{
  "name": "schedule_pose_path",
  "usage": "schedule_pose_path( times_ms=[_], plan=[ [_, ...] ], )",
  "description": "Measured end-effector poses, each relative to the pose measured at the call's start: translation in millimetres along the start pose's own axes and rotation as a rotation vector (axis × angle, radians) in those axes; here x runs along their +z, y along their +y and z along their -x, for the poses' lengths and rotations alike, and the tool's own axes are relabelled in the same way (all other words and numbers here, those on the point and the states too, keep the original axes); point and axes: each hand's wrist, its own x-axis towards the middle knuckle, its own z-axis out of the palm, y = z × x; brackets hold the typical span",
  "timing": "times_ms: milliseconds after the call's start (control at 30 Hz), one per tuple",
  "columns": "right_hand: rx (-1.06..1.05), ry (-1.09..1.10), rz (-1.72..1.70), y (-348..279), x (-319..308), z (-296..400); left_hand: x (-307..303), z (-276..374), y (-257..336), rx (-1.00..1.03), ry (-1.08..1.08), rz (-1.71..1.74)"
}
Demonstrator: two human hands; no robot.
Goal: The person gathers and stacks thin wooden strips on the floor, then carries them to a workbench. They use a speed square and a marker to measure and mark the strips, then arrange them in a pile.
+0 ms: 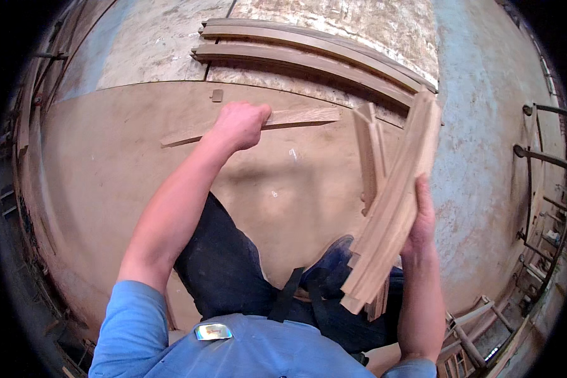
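My left hand (pixel 243 124) is closed over the middle of a narrow wooden strip (pixel 307 115) above the brown sheet; its fingers hide where they meet the wood. My right hand (pixel 419 222) grips a long, grooved wooden rail (pixel 392 203) with a stepped end, its thumb along the right edge. The rail is tilted, one end near my lap and the other away from me. Behind it stand grooved wooden pieces (pixel 367 160), partly hidden, and the end of another piece (pixel 378 302) shows below it.
Several long wooden rails (pixel 302 42) with notched ends lie side by side at the far side. A small wooden block (pixel 217 96) lies on the brown sheet (pixel 123 189). Wooden frames (pixel 472 335) stand at lower right, and metal bars (pixel 543 158) stick out along the right.
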Motion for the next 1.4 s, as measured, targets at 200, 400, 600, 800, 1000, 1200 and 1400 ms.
schedule_pose_path(
  times_ms=[200,400,600,800,1000,1200,1400],
  plan=[
    [0.019,-0.040,0.057,4,0,-15,-14,7,13,0.041,0.101,0.030],
    [0.011,-0.005,0.084,7,4,-21,-12,6,10,0.054,0.131,0.013],
    [0.004,0.014,0.067,7,5,-24,-13,9,12,0.088,0.156,0.022],
    [-0.014,0.009,0.085,7,6,-30,-13,8,12,0.106,0.161,-0.001],
    [0.009,0.023,0.126,6,9,-30,-11,7,11,0.130,0.195,0.014],
    [-0.009,0.051,0.168,6,7,-32,-9,4,12,0.142,0.219,-0.013],
    [-0.016,0.056,0.221,6,9,-31,-9,1,13,0.132,0.219,-0.010]
  ],
)
